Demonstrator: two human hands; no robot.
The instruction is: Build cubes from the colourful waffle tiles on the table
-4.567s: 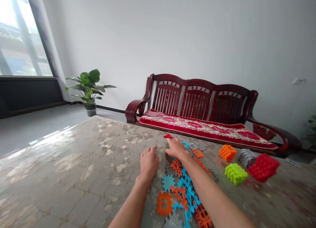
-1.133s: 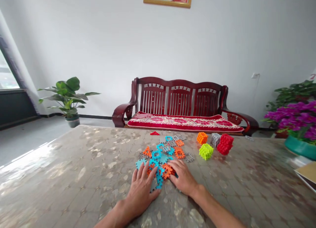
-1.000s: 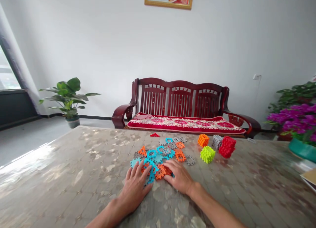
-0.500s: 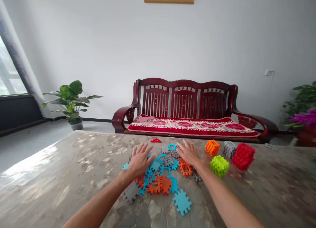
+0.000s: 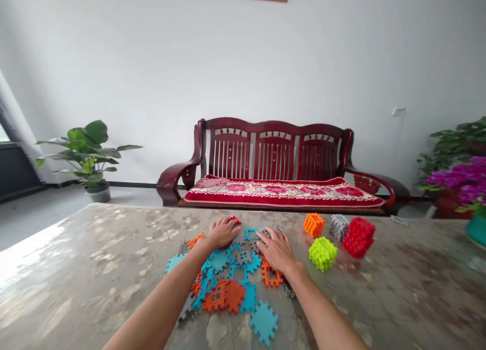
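My left hand (image 5: 223, 232) is stretched over the far side of a loose pile of interlocking plastic tiles, palm down, its fingers extended beside a small red piece (image 5: 235, 220) that they partly cover. My right hand (image 5: 276, 249) rests palm down on the pile's right side, fingers spread over grey tiles and next to an orange frame tile (image 5: 270, 275). Blue tiles (image 5: 219, 262), a solid orange tile (image 5: 234, 295) and an orange window tile (image 5: 215, 296) lie between my forearms. Nearest me is a single blue tile (image 5: 264, 322).
Right of the pile stand an orange cube (image 5: 314, 224), a lime block (image 5: 323, 254), a grey block (image 5: 339, 226) and a red block (image 5: 359, 237). A grey piece (image 5: 399, 220) lies near the table's (image 5: 125, 259) far edge. Beyond is a wooden bench (image 5: 273, 152).
My left hand has reached farther away, to the red piece. My right hand has shifted slightly back over the tiles. The whole view has turned a little to the right.
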